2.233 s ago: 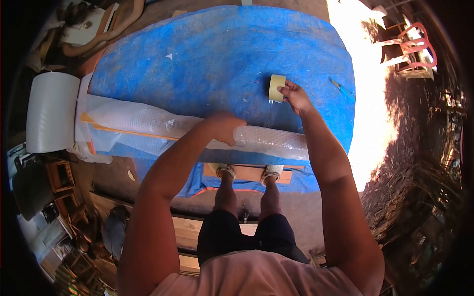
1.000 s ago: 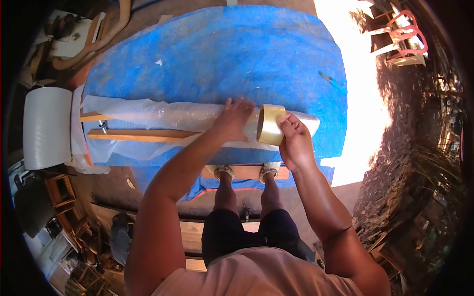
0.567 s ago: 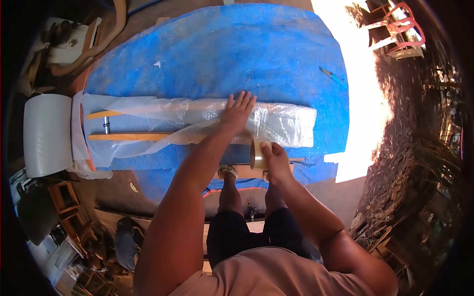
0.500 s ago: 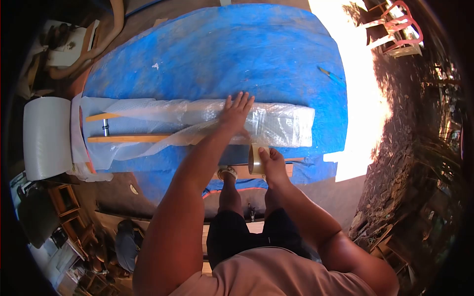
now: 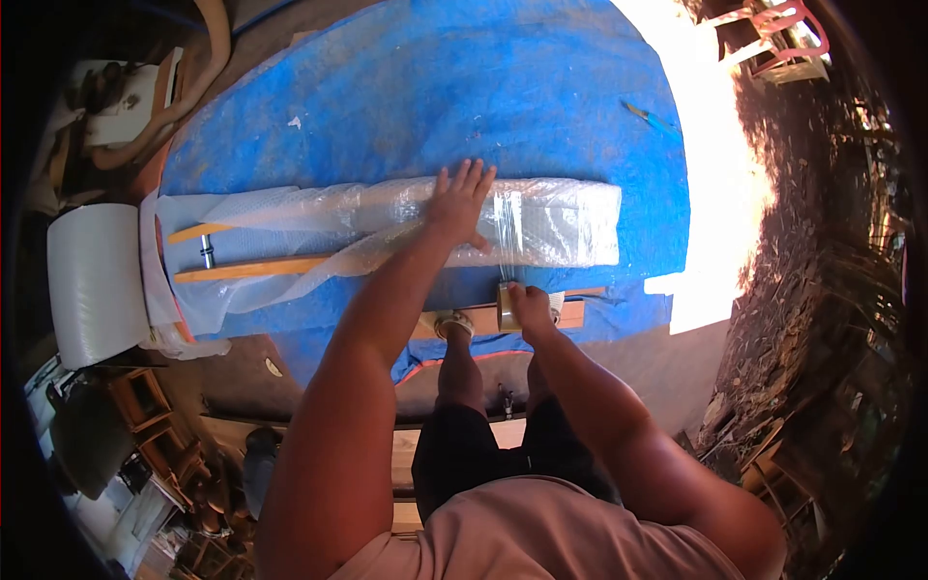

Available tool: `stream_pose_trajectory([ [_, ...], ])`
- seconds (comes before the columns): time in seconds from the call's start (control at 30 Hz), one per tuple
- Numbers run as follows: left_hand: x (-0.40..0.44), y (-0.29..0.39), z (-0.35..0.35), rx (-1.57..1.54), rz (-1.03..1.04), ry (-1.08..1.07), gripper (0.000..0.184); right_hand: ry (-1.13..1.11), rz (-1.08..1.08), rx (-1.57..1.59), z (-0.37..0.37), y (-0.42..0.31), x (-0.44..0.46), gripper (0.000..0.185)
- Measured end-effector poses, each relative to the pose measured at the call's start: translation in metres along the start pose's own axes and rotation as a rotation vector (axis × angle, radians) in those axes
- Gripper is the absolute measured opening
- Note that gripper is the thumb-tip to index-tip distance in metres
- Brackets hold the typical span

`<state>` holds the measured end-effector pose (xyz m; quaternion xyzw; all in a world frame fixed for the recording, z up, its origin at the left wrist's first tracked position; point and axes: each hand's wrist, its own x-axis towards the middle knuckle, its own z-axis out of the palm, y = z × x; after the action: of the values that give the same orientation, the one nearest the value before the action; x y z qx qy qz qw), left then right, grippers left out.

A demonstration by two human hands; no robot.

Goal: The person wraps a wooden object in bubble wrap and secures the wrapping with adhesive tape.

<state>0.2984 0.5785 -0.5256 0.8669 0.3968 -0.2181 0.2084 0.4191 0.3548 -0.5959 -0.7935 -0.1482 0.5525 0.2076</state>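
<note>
My left hand lies flat with spread fingers on a long bundle in clear bubble wrap. Just below the bundle's near edge, my right hand grips a roll of tape. A shiny strip of tape runs across the bundle and down to the roll. At the bundle's left end, two wooden bars with a metal piece between them show through the open wrap. The large bubble wrap roll stands at the left, joined to the sheet.
A blue tarp lies under the bundle. A blue-handled cutter rests on it at the right. Beyond are a red chair and sunlit ground. A thick hose curves at the upper left; wooden frames are at the lower left.
The bundle has turned over and flattened, with its left end opened. My right hand has brought the tape roll from the far side to the near side. My left hand now presses flat on the wrap.
</note>
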Motion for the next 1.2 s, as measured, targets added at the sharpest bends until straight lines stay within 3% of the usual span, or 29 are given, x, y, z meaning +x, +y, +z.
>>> stream_pose_trajectory([
  [0.37,0.002,-0.004,0.000,-0.020,0.015,-0.025,0.138,-0.101,0.184,0.082,-0.003,-0.025,0.004,0.055],
  [0.6,0.002,-0.005,-0.002,-0.033,0.017,-0.043,0.136,-0.144,0.128,0.129,-0.012,-0.035,-0.031,0.052],
  [0.87,0.004,-0.006,0.000,-0.024,0.020,-0.059,0.136,-0.078,0.134,0.105,0.007,-0.014,0.006,0.043],
  [0.93,0.003,-0.007,0.000,-0.108,0.020,-0.041,0.133,-0.085,0.109,0.239,0.015,-0.008,0.019,0.045],
  [0.97,-0.001,-0.006,0.003,-0.107,0.024,-0.049,0.133,-0.202,0.156,0.295,0.008,-0.011,0.018,0.059],
  [1.03,-0.010,-0.002,0.004,-0.303,-0.032,0.156,0.114,-0.117,0.135,0.185,0.023,0.017,0.044,0.054],
  [1.1,-0.042,0.014,0.027,-0.530,-0.013,0.504,0.080,-0.044,0.150,0.023,0.027,0.013,0.048,0.052],
  [1.17,-0.078,0.044,0.063,-0.715,-0.257,0.463,0.050,-0.054,0.140,-0.021,0.023,0.000,0.034,0.054],
  [1.2,-0.089,0.057,0.088,-0.865,-0.401,0.325,0.046,-0.069,0.127,-0.066,0.019,-0.008,0.029,0.057],
])
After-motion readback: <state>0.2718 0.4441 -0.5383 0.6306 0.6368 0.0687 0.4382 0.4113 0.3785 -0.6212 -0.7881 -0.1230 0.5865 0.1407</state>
